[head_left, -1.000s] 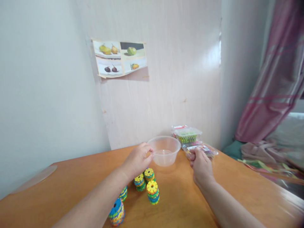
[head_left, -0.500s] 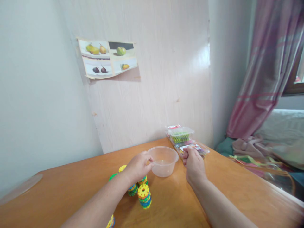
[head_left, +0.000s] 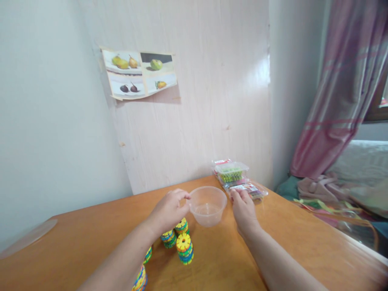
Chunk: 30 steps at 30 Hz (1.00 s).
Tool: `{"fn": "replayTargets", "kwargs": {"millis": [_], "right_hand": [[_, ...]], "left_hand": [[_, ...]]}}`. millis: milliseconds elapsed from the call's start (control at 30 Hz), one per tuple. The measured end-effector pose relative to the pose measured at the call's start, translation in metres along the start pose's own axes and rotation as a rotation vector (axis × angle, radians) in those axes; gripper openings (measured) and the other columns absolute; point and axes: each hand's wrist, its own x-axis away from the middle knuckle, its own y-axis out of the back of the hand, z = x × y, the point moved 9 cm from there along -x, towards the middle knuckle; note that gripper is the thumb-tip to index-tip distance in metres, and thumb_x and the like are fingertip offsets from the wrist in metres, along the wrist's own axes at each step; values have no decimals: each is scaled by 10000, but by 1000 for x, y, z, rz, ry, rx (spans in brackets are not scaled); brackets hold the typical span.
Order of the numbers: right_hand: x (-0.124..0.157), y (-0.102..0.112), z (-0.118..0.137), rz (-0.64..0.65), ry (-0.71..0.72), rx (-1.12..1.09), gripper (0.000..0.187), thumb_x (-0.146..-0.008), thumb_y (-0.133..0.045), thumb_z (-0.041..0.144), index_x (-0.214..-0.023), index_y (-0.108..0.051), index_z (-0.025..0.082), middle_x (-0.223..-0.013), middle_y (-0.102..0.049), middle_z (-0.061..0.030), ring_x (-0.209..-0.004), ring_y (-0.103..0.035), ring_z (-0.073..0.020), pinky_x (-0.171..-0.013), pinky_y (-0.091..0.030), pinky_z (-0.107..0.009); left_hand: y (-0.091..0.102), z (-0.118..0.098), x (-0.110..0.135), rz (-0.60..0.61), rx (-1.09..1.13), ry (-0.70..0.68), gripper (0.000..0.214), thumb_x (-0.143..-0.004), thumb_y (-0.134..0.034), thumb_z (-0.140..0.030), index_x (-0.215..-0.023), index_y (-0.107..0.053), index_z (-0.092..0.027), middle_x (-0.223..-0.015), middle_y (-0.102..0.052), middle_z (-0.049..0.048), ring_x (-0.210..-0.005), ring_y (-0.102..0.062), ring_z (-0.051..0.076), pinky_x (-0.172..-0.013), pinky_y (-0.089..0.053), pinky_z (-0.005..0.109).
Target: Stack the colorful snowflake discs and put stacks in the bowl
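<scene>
My left hand (head_left: 168, 210) is closed, pinching the left rim of a clear plastic bowl (head_left: 209, 210) that looks empty. My right hand (head_left: 242, 208) is just right of the bowl, with its curled fingers on the near corner of a flat clear packet (head_left: 250, 190) holding coloured pieces. Below my left hand stand short stacks of coloured toothed discs: one with a yellow top (head_left: 184, 247), two behind it (head_left: 168, 237) (head_left: 182, 225), and others beside my forearm (head_left: 140, 279). All of this rests on an orange wooden table (head_left: 91, 234).
A clear box of green beads (head_left: 230, 171) sits behind the packet against a pale board, which carries a fruit picture (head_left: 139, 74). A clear lid (head_left: 27, 239) lies at the table's far left. A pink curtain (head_left: 339, 89) and a bed with crumpled cloth (head_left: 333, 190) lie beyond the table's right edge.
The view has swung slightly. My left hand stays pinched on the bowl's rim. My right hand has edged left, closer to the bowl, still at the packet's corner.
</scene>
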Motion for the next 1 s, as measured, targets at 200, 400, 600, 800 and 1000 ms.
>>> {"fn": "replayTargets", "kwargs": {"millis": [200,400,600,800,1000], "right_hand": [[4,-22,3,191,130,247,427,-842,-542,483,-1098,-713,188,-1151,-671,-107,-1120,-559,-266,-999,-385,-400],[16,-33,11,287,215,347,400,-876,-494,502,-969,-737,198,-1000,-691,-82,-1016,-591,-250,-937,-411,-388],[23,-31,16,279,218,348,390,-871,-507,518,-903,-717,190,-924,-686,-74,-961,-592,-252,-880,-410,-370],[27,-26,24,253,247,345,396,-862,-520,544,-919,-704,198,-945,-689,-77,-985,-587,-263,-897,-406,-380],[59,-35,53,341,382,328,304,-872,-545,483,-895,-681,212,-887,-671,-75,-870,-593,-230,-769,-445,-334]], "left_hand": [[70,34,46,-557,586,355,373,-778,-648,-469,-1028,-708,-199,-1061,-733,44,-1091,-607,244,-982,-421,355],[87,84,115,-1011,818,551,359,-694,-707,-454,-932,-699,-185,-1048,-720,50,-1099,-604,240,-941,-430,356],[72,115,147,-1159,834,649,310,-685,-693,-428,-880,-671,-187,-956,-700,29,-1035,-621,220,-874,-439,333],[71,128,156,-1182,863,684,274,-691,-671,-399,-871,-677,-193,-975,-711,29,-995,-635,197,-781,-435,285],[50,163,166,-1161,1043,899,251,-713,-611,-380,-873,-654,-193,-1032,-710,53,-981,-653,184,-704,-402,260]]}}
